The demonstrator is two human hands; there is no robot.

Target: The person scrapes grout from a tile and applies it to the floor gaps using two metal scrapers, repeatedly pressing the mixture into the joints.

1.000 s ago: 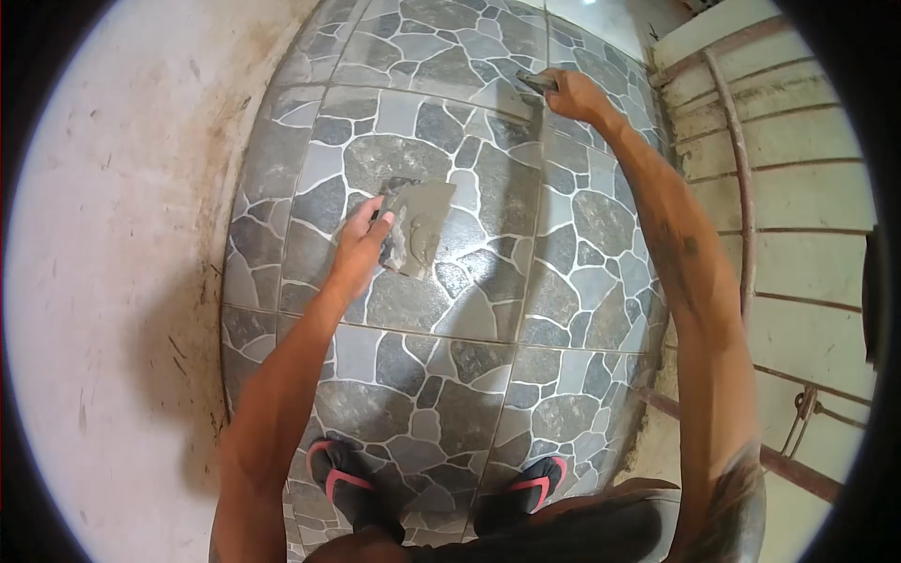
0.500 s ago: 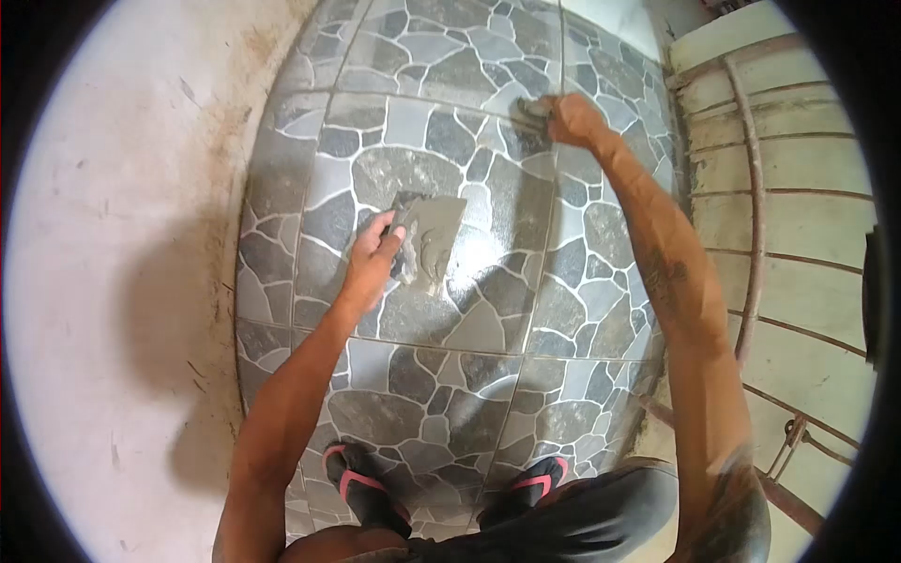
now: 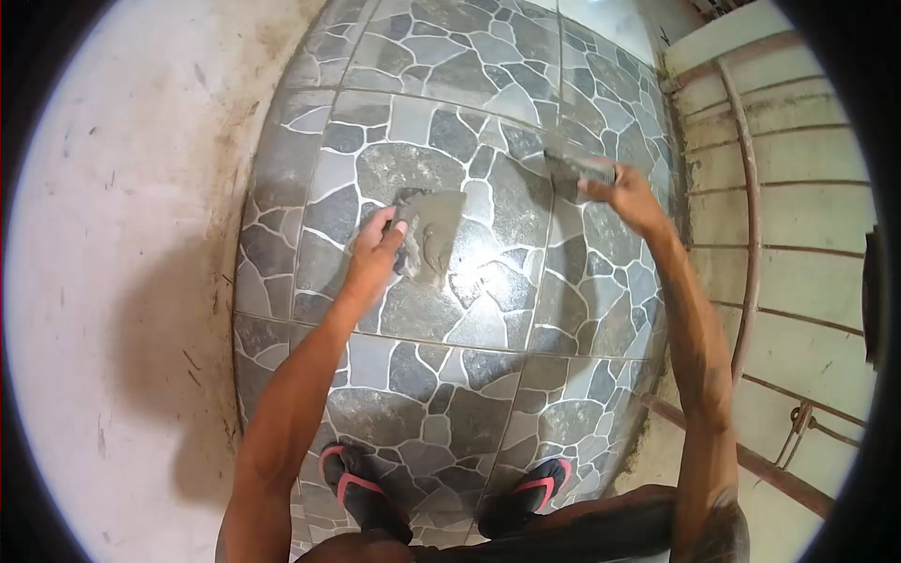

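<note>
My left hand (image 3: 375, 249) is closed around the near edge of a flat grey plate (image 3: 449, 211), thumb on top. A smear of wet grey mortar (image 3: 434, 251) lies on the plate. To the right, my right hand (image 3: 627, 195) grips a flat scraper (image 3: 571, 171), its wide blade pointing left and blurred by motion. The blade overlaps the grout line (image 3: 548, 220) between two large tiles in this view. Beneath both hands spreads the tiled floor (image 3: 436, 314), patterned like grey stones with white joints; it shines wet near the plate.
A pale, stained wall (image 3: 122, 216) runs along the left side. On the right is a rusty metal railing (image 3: 754, 202) before a light wall. My feet, in dark flip-flops with pink straps (image 3: 355, 485), stand on the near tiles.
My right hand has come nearer and to the right with the scraper, whose blade now shows more. My left hand and the plate have stayed almost in place.
</note>
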